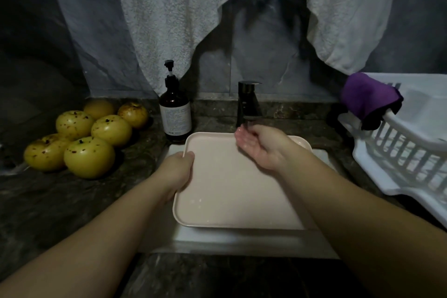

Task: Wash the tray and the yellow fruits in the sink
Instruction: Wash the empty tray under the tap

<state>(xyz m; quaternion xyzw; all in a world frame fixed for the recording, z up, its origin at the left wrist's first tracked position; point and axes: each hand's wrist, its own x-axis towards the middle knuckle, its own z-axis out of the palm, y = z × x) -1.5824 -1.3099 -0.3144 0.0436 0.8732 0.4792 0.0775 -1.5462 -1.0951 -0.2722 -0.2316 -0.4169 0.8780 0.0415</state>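
A pale pink square tray [232, 191] lies over the white sink [217, 239]. My left hand [177, 170] grips the tray's left rim, thumb on top. Over the tray's far right corner my right hand [260, 146] is cupped palm up, wet, directly beneath the spout of the black tap [249, 106]. It holds nothing. Several yellow fruits [89, 156] with brown specks sit in a pile on the dark counter to the left of the sink.
A brown pump bottle [175, 116] stands behind the sink's left corner. A white dish rack [408, 143] with a purple cloth [370, 99] draped on its edge stands on the right. A white towel [174, 19] hangs on the wall behind.
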